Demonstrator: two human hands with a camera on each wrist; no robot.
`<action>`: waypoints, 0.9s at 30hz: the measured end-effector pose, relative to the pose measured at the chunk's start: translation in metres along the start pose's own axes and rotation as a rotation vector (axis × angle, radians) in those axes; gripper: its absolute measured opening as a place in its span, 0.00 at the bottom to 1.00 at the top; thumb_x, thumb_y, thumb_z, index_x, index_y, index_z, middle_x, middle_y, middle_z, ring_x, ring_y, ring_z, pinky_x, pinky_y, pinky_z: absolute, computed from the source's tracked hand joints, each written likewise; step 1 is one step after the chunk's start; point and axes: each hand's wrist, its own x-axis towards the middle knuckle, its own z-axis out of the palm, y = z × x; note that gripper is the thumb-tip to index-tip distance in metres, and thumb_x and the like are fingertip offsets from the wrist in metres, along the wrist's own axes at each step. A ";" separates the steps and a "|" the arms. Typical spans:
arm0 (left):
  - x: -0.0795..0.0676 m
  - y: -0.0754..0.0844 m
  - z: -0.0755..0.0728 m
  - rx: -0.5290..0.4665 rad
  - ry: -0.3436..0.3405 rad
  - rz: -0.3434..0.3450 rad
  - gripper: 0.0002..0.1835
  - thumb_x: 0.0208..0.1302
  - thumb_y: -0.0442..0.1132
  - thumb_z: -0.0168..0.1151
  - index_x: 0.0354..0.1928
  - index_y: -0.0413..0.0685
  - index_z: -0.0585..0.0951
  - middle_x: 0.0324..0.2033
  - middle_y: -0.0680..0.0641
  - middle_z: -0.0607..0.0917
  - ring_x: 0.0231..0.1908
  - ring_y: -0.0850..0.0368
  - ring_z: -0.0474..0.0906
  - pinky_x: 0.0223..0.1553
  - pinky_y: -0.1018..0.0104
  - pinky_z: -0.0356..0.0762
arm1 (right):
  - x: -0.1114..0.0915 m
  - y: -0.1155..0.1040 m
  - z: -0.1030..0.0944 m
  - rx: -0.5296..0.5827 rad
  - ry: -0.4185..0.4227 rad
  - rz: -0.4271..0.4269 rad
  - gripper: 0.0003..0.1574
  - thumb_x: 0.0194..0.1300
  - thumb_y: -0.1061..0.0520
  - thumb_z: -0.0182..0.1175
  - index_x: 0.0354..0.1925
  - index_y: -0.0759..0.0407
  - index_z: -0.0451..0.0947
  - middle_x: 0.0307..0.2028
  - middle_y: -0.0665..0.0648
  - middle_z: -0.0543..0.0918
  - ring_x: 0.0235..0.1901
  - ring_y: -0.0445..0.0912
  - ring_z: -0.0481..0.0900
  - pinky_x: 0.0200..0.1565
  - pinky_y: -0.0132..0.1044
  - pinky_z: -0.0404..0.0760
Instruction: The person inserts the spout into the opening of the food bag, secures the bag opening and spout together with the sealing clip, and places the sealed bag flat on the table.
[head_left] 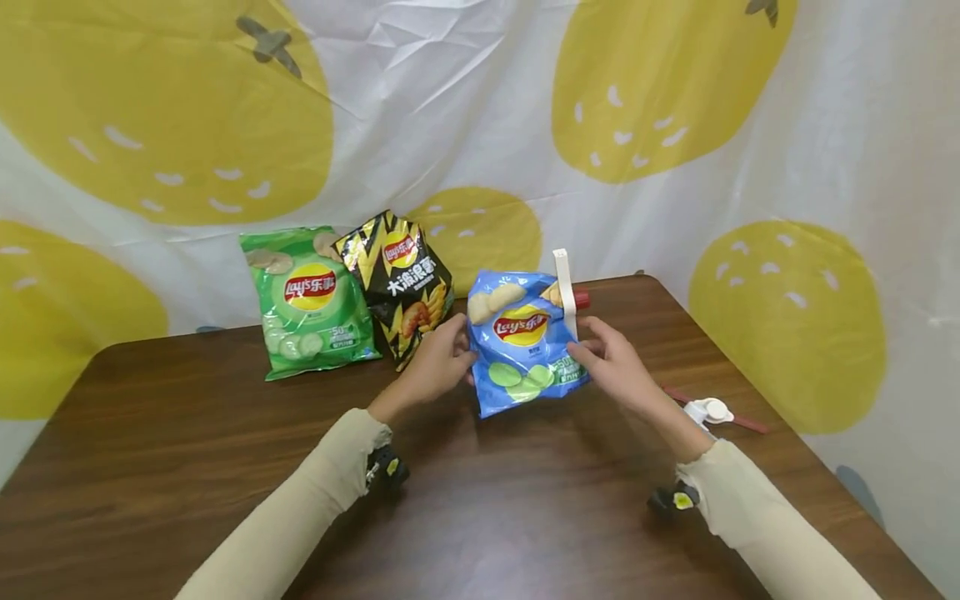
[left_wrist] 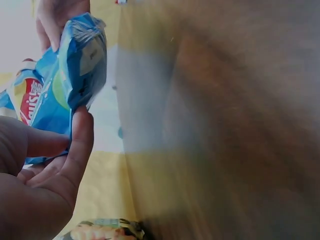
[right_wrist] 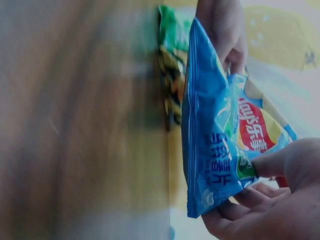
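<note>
Holding the blue chip bag [head_left: 517, 354] between them, the left hand [head_left: 435, 360] pinches its left edge and the right hand [head_left: 617, 360] pinches its lower right side, each with the thumb bent against the fingers. To hold it well, I think, both hands should grip lightly and evenly, because hard squeezing might crush the contents or disturb the white bar [head_left: 566, 287] just above the right thumb.

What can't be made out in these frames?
Head: what the red tip belongs to, hidden behind blue bag and white clip.
Head: some left hand fingertips, hidden by blue bag.
Head: green bag's finest print, too small.
Left wrist: most of black bag, cut off by bottom edge.
Right wrist: tabletop grain, blurred.
</note>
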 end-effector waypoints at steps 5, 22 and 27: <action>0.031 -0.011 0.005 0.025 0.057 -0.067 0.05 0.62 0.22 0.60 0.40 0.29 0.75 0.29 0.33 0.86 0.22 0.40 0.85 0.28 0.49 0.84 | 0.027 0.007 -0.011 -0.092 0.020 0.035 0.26 0.76 0.55 0.53 0.65 0.67 0.66 0.46 0.70 0.84 0.41 0.54 0.85 0.38 0.38 0.81; 0.075 -0.031 0.035 -0.384 -0.223 -0.452 0.10 0.71 0.36 0.59 0.41 0.33 0.76 0.23 0.41 0.84 0.23 0.56 0.82 0.31 0.64 0.83 | 0.085 0.040 -0.028 -0.203 0.111 0.214 0.29 0.76 0.57 0.48 0.68 0.72 0.62 0.57 0.74 0.76 0.53 0.61 0.78 0.56 0.53 0.76; 0.079 -0.025 0.046 -0.226 -0.211 -0.367 0.08 0.69 0.36 0.62 0.37 0.36 0.77 0.24 0.41 0.85 0.21 0.58 0.82 0.28 0.66 0.82 | 0.095 0.045 -0.032 -0.235 0.156 0.200 0.29 0.75 0.58 0.48 0.68 0.72 0.63 0.60 0.74 0.74 0.57 0.63 0.75 0.60 0.55 0.71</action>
